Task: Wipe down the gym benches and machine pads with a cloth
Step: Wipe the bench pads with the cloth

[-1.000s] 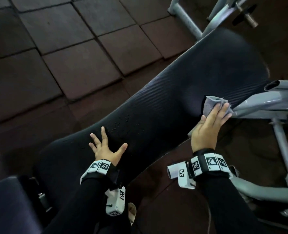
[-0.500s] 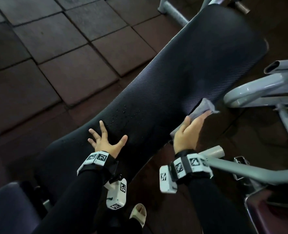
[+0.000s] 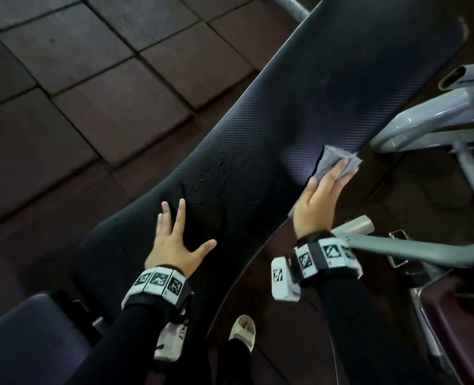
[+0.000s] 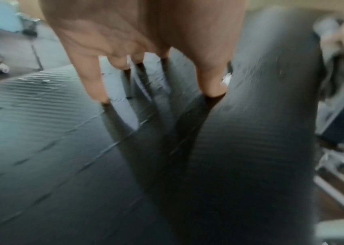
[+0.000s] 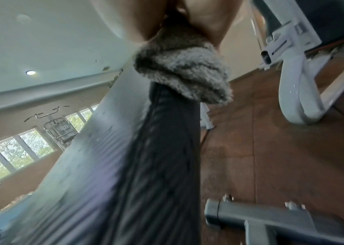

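Observation:
A long black ribbed bench pad (image 3: 299, 120) runs diagonally from lower left to upper right. My left hand (image 3: 174, 240) lies flat on its near part, fingers spread and straight, also in the left wrist view (image 4: 145, 41) on the pad (image 4: 250, 149). My right hand (image 3: 319, 198) holds a grey fluffy cloth (image 3: 333, 159) against the pad's right edge, thumb on top and fingers down the side. In the right wrist view the cloth (image 5: 183, 73) bunches out between thumb and fingers over the pad's edge (image 5: 156, 165). Water droplets (image 3: 219, 168) sit mid-pad.
A grey metal machine frame (image 3: 424, 120) curves close to the cloth on the right, and a grey bar (image 3: 410, 248) passes by my right wrist. A dark seat pad (image 3: 22, 343) is at lower left. My sandalled foot (image 3: 242, 332) stands below. Rubber floor tiles (image 3: 105, 107) lie left.
My right hand slid the cloth along the pad's right edge, a little back toward me. The left hand stayed on the pad, its fingers now closer together.

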Demonstrator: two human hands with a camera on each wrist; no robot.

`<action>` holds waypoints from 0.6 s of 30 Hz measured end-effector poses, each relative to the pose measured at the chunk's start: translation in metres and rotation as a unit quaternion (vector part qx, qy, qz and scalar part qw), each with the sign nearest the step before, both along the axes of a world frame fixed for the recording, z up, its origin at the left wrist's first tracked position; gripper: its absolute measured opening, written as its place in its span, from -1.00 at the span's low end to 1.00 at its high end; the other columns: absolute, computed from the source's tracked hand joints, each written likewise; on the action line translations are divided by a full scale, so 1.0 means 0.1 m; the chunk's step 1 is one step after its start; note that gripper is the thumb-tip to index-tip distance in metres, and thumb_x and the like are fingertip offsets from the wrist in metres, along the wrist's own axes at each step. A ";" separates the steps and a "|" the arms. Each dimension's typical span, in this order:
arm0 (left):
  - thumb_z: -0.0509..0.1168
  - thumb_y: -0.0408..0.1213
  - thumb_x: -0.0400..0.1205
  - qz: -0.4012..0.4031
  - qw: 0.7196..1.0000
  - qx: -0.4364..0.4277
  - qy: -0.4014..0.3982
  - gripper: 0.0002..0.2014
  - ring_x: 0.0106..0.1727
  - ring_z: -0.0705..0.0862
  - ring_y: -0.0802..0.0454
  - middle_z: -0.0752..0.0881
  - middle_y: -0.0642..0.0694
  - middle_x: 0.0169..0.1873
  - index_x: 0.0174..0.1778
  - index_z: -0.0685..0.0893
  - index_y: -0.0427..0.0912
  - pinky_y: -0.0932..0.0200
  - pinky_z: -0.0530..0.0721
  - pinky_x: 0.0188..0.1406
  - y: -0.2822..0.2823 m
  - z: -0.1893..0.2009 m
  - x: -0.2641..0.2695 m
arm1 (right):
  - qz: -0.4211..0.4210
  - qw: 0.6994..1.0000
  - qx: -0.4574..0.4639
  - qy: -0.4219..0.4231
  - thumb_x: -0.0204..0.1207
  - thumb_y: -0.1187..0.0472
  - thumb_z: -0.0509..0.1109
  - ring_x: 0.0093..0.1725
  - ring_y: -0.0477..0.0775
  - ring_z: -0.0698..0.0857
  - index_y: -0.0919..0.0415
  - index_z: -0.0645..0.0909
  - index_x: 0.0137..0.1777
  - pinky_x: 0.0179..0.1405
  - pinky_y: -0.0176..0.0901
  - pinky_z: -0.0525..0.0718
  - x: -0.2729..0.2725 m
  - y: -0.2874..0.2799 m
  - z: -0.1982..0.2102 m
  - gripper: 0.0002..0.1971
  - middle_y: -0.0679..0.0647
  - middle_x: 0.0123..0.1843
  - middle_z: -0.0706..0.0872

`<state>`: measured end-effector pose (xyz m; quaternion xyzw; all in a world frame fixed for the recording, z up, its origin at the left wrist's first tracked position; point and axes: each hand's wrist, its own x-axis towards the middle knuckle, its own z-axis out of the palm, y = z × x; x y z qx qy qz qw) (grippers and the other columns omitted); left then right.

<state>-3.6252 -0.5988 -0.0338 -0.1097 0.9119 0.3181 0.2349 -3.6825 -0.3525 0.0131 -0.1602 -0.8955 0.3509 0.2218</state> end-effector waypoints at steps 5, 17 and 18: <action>0.30 0.44 0.32 0.018 0.999 0.005 -0.046 0.00 0.63 -0.36 -0.17 -0.49 0.40 0.49 0.37 -0.41 0.66 -0.48 0.21 0.46 -0.19 -0.14 0.24 | -0.020 0.989 0.143 -0.038 0.69 0.24 0.09 0.59 0.54 -0.02 0.35 0.10 0.61 0.56 0.37 0.10 -0.07 0.02 0.02 -0.48 0.56 0.60 -0.09; 0.34 0.38 0.31 0.035 0.998 0.040 -0.042 0.02 0.59 -0.44 -0.22 -0.52 0.48 0.44 0.38 -0.38 0.67 -0.32 0.53 0.26 -0.22 -0.22 0.29 | 0.303 0.852 0.413 -0.111 0.51 0.30 0.23 0.64 0.28 0.04 0.13 0.15 0.63 0.62 0.12 0.01 0.72 -0.55 -0.38 -0.33 0.16 0.66 0.09; 0.34 0.38 0.32 0.034 0.998 0.038 -0.042 0.02 0.59 -0.43 -0.23 -0.53 0.49 0.43 0.38 -0.39 0.67 -0.33 0.52 0.27 -0.22 -0.23 0.29 | 0.335 0.835 0.421 -0.115 0.49 0.31 0.19 0.64 0.24 0.07 0.11 0.19 0.62 0.61 0.09 0.04 0.87 -0.57 -0.43 -0.34 0.13 0.66 0.13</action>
